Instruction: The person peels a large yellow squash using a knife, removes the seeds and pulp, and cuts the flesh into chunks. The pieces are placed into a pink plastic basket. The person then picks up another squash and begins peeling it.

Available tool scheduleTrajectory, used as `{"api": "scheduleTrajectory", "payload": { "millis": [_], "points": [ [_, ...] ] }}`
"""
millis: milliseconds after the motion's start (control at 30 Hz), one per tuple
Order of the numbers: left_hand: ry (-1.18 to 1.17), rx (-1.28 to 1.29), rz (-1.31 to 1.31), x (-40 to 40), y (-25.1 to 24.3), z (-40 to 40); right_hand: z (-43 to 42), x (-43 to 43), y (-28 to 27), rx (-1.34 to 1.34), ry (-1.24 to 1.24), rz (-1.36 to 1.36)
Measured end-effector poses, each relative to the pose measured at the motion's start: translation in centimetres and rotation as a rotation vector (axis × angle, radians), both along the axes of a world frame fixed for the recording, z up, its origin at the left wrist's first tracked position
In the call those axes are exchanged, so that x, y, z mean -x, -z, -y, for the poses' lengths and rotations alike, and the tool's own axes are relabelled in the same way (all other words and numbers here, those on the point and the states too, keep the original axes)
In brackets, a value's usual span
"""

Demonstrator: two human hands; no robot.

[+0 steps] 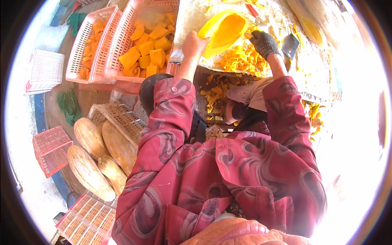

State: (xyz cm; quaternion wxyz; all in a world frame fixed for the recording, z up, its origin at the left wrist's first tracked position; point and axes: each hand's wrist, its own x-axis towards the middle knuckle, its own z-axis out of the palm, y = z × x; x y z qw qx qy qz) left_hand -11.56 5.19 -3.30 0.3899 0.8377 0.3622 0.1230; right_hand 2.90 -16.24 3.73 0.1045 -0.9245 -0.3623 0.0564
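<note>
My bare left hand (196, 44) grips the near-left edge of a hollowed piece of orange-fleshed squash (225, 30). The cavity of the piece faces up, above a pale covered work surface (188, 18). My right hand (264, 43), in a dark grey knit glove, is closed at the right of the piece; whether it holds a small tool is unclear. Orange peelings and scraps (242, 61) lie in a heap below and between the hands. A red-handled peeler or knife (254, 13) lies beyond my right hand, and a dark flat blade (290, 46) lies to its right.
Pink plastic crates (111, 69) of squash chunks (147, 49) stand at the left of the work surface. Whole long squashes (88, 171) lie on the lower left beside a tipped crate (122, 118). Peelings (214, 93) lie under the surface. An unpeeled squash (309, 24) is at upper right.
</note>
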Motion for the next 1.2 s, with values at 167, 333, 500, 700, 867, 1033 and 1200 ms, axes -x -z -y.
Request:
{"api": "scheduleTrajectory", "payload": {
  "millis": [167,333,500,700,867,1033,1200],
  "points": [
    [0.092,0.157,-0.109,-2.4,0.3,-0.4,1.9,0.1,3.0,-0.124,0.183,-0.072],
    [0.175,0.306,-0.078,-3.9,3.0,-1.3,1.8,-1.4,3.0,-0.314,0.248,-0.154],
    [0.335,-0.108,-0.398,-2.3,-5.7,-2.7,1.9,-2.4,2.5,-0.432,0.281,-0.223],
    [0.547,-0.630,-0.638,-1.1,-14.0,-4.6,2.0,-1.8,2.4,-0.350,0.191,-0.135],
    [0.680,-0.824,-0.886,-1.8,-17.5,-2.9,2.4,-0.4,2.3,-0.324,0.105,-0.176],
    [0.874,-0.334,-0.397,0.4,-15.1,-7.9,1.2,1.9,2.8,-0.374,-0.075,-0.037],
    [0.873,-0.159,-0.349,1.3,-12.4,-10.7,-1.5,4.9,2.8,-0.385,-0.222,-0.002]
  ]
}}
